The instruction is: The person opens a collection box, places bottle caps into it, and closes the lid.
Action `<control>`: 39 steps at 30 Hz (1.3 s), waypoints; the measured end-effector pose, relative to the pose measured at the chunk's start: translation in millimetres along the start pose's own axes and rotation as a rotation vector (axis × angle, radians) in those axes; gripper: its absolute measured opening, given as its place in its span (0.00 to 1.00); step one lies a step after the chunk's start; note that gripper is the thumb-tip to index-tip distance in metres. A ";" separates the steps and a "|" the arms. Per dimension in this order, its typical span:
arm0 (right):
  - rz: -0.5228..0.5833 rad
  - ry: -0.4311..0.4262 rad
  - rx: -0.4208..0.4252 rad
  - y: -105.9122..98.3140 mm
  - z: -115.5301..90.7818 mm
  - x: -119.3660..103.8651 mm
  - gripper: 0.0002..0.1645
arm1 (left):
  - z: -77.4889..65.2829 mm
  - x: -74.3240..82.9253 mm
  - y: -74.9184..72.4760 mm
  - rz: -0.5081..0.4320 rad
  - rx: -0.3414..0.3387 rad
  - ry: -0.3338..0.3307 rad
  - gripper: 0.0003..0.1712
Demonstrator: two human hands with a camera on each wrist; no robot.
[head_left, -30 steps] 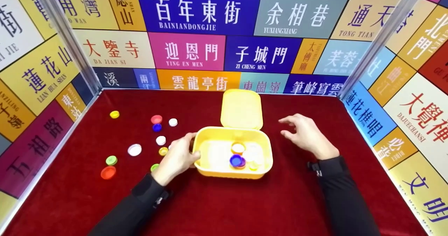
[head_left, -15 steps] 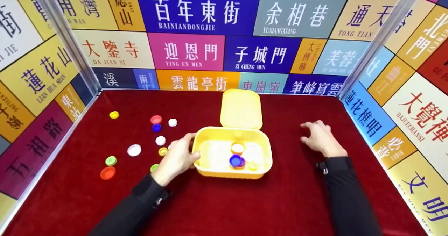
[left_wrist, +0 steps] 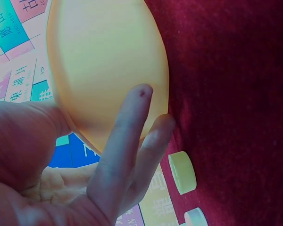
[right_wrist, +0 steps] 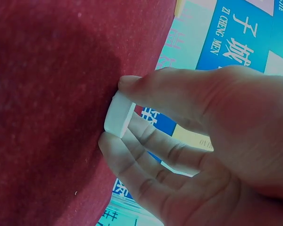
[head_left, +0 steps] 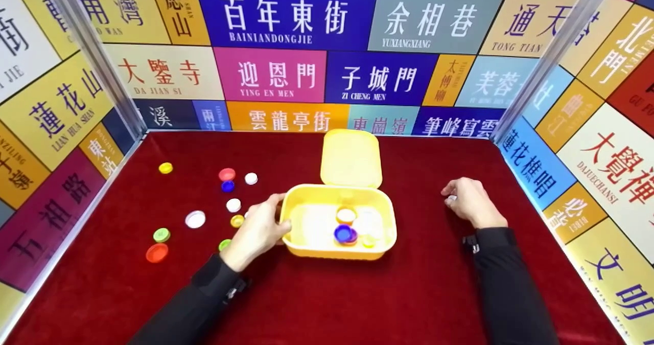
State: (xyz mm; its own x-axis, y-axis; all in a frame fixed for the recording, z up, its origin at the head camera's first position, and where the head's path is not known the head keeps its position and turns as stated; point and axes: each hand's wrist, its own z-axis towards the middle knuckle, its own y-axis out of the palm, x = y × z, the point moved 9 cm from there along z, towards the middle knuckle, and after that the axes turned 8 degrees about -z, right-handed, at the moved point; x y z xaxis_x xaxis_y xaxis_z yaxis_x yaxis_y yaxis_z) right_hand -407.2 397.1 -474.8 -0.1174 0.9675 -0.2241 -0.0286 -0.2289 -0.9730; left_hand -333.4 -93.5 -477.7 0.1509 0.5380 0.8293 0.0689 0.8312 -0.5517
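A yellow plastic box point(head_left: 337, 253) stands with its lid point(head_left: 351, 158) folded back behind it. Inside lie several bottle caps, among them a blue cap point(head_left: 343, 234) and a white-topped one point(head_left: 346, 215). My left hand point(head_left: 260, 227) holds the box's left end, thumb over the rim and fingers along the outer wall point(left_wrist: 108, 47). To the right of the box, my right hand point(head_left: 472, 202) is down at the red cloth. Between its thumb and a finger it pinches a white bottle cap point(right_wrist: 119, 115), which stands on edge at the cloth.
Left of the box, several loose caps lie on the red cloth point(head_left: 112, 294), such as a red cap point(head_left: 157, 252), a white cap point(head_left: 195, 219) and a yellow cap point(head_left: 165, 167). A green cap point(head_left: 225, 244) lies close to my left wrist. Printed panels point(head_left: 286, 13) wall in the table.
My right hand has moved right, away from the box, and come down to the cloth, where its fingers have closed on a white cap. The left hand and the box stay in place.
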 end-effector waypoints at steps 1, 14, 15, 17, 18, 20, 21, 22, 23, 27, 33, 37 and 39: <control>0.000 -0.002 0.000 0.0 -0.1 -0.4 0.12 | -0.3 -0.4 0.3 -0.001 -0.002 -0.005 0.34; 0.024 -0.099 0.026 -6.2 -4.1 -47.2 0.13 | 0.4 -1.4 2.1 -0.017 -0.014 -0.016 0.34; 0.027 -0.114 0.036 -8.0 -4.8 -54.2 0.12 | 0.5 -1.5 2.4 -0.022 -0.016 -0.017 0.34; 0.026 -0.148 0.059 -12.0 -6.7 -69.3 0.11 | 0.8 -1.6 2.5 -0.029 -0.016 -0.018 0.34; 0.023 -0.164 0.070 -14.0 -7.8 -76.6 0.11 | 0.9 -1.6 2.5 -0.033 -0.016 -0.020 0.34; 0.019 -0.194 0.089 -17.9 -10.3 -90.9 0.10 | 1.1 -1.6 2.2 -0.034 -0.015 -0.020 0.34; 0.019 -0.206 0.096 -19.9 -12.0 -98.0 0.10 | 1.2 -1.5 2.1 -0.032 -0.015 -0.020 0.34; 0.018 -0.215 0.101 -21.9 -13.5 -104.4 0.10 | 1.3 -1.2 1.8 -0.032 -0.014 -0.018 0.34; 0.020 -0.225 0.109 -24.0 -15.1 -110.8 0.09 | 1.3 -1.1 1.7 -0.032 -0.013 -0.017 0.34; 0.044 -0.279 0.153 -33.0 -22.8 -137.0 0.09 | 1.5 -1.5 1.7 -0.026 -0.010 -0.011 0.34; 0.093 -0.368 0.198 -39.4 -36.6 -173.0 0.08 | 1.4 -2.4 0.7 -0.031 -0.001 0.001 0.34; 0.111 -0.441 0.190 -35.4 -46.9 -196.4 0.08 | 1.5 -3.2 1.5 -0.047 -0.002 -0.004 0.35; 0.111 -0.484 0.176 -30.0 -52.1 -208.2 0.08 | 1.5 -3.1 1.6 -0.056 -0.004 -0.005 0.35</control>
State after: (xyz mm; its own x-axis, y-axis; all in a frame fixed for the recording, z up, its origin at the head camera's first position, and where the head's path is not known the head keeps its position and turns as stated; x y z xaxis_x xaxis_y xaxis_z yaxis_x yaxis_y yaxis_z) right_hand -330.2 208.2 -401.7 -0.5734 0.7851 -0.2342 -0.1516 -0.3826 -0.9114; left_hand -335.2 -93.6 -481.0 0.1422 0.4914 0.8592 0.0810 0.8594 -0.5049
